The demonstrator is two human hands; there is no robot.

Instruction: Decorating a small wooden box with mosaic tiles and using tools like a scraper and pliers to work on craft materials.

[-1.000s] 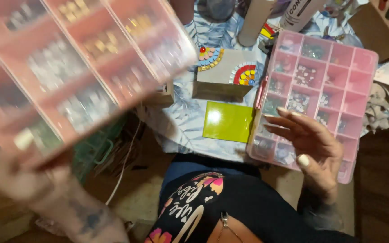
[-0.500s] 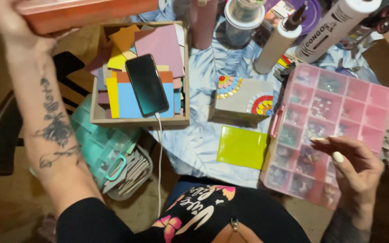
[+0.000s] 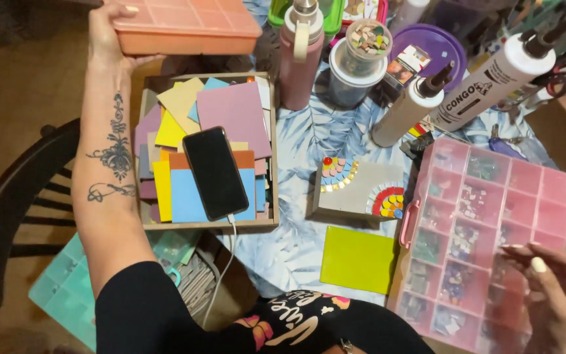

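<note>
Two hands busy: left hand [image 3: 109, 33] gripping closed salmon-pink plastic compartment box [image 3: 188, 25], holding it out above wooden tray of coloured tiles [image 3: 207, 154]; right hand [image 3: 555, 298], fingers loose, resting on pink clear-lidded bead organiser [image 3: 486, 229] at tabletop [image 3: 309, 137] edge.

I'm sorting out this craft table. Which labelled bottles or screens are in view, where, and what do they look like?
Phone: black slab, dark screen, lying on coloured tiles in the wooden box, white cable attached.
Large glue bottle: white cylinder, dark lettering, black nozzle, top right, tilted.
Smaller glue bottle: white-grey, black nozzle, beside it.
</note>
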